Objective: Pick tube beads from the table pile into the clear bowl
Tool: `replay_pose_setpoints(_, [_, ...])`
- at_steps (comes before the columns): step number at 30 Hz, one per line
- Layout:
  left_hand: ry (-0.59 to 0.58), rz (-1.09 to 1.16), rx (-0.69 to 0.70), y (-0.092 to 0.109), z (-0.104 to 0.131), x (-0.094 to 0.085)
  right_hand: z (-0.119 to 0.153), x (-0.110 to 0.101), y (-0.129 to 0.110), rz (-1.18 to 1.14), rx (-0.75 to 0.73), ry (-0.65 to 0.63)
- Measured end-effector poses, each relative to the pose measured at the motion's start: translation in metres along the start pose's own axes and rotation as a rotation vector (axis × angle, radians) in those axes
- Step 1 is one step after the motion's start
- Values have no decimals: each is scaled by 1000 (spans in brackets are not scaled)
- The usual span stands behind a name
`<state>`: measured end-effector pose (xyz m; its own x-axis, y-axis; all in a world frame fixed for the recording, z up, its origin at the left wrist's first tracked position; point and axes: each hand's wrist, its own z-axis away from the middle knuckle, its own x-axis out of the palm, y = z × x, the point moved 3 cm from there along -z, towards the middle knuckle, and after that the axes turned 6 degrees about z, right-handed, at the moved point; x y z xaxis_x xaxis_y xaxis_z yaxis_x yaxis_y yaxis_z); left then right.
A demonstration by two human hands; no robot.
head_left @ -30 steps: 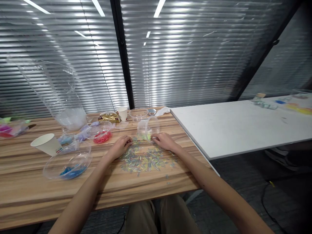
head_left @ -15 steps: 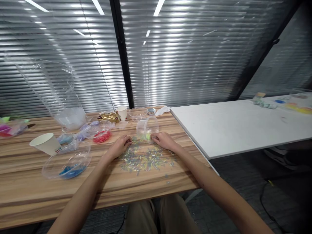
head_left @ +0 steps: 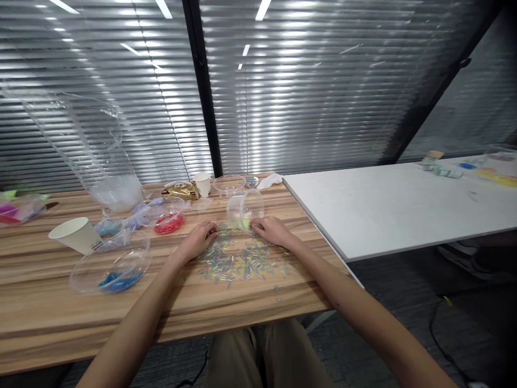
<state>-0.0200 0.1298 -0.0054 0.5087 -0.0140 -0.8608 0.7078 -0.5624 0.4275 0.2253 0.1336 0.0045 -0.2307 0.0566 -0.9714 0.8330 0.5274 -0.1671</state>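
Head view, hands [head_left: 238, 237] palm-down on beads [head_left: 238, 261]

Both hands rest on the wooden table [head_left: 60, 318] at the far edge of a scatter of small tube beads [head_left: 238, 261]: left hand [head_left: 200, 241] curled, fingers down among them; right hand [head_left: 272, 231] at the mouth of a clear cup [head_left: 244, 207] lying on its side, yellow-green bits inside. Left of these: clear bowl with red beads [head_left: 167, 215], clear bowl with blue beads [head_left: 113, 264], tipped paper cup [head_left: 75, 234], large clear bag [head_left: 92, 156]. White table [head_left: 388, 207] abuts on the right.
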Motion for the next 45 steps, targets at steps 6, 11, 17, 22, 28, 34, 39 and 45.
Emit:
replay_pose_setpoints(6, [-3,2,4,-2,0,1,1,-1,-1,-2,-2,0])
replay_pose_setpoints(11, [1,2,-1,-1,0,1,1,-1,-1,4,1,-9])
replay_pose_setpoints(17, [-1,5,-5,2,-1,-1,0,-1,0,10,3,-22])
replay_pose_setpoints(22, [-3,11,-9,6,-1,-3,0,0,0,16,3,-32])
replay_pose_setpoints(28, [-6,5,-11,8,-1,-3,0,-1,0,24,-1,-36])
replay_pose_setpoints(34, [0,4,-3,7,-1,-3,1,-1,0,30,-20,-21])
replay_pose_setpoints(39, [6,3,0,6,-1,-2,0,0,0,38,-26,-6])
replay_pose_setpoints(45, [10,2,-5,6,-1,-3,-1,0,0,44,-28,4])
